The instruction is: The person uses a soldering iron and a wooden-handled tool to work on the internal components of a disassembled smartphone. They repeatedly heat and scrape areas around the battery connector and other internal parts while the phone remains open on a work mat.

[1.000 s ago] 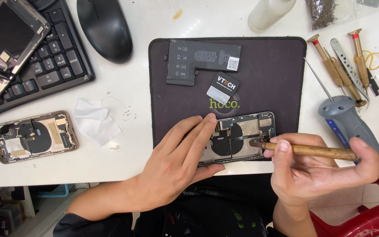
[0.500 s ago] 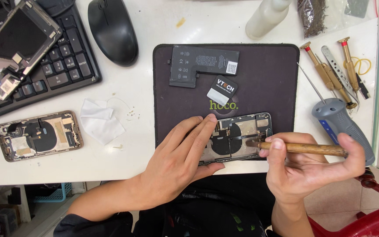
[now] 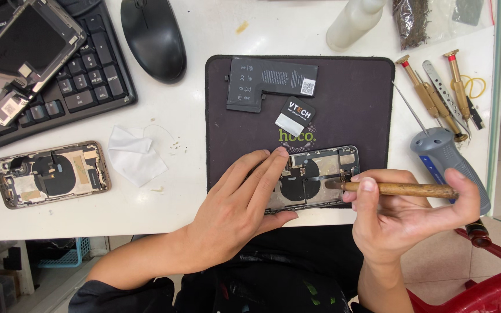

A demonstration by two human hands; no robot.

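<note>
My left hand [image 3: 233, 211] lies flat, pinning the opened phone [image 3: 320, 174]; my right hand [image 3: 395, 211] pinches the wooden-handled tool [image 3: 401, 188], best kept shallow.

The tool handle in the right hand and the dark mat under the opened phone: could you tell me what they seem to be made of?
The tool handle looks like worn brown wood, matte and mottled. The dark mat seems to be soft rubber or fabric, matte, with rounded corners, though the look leaves it open.
</note>
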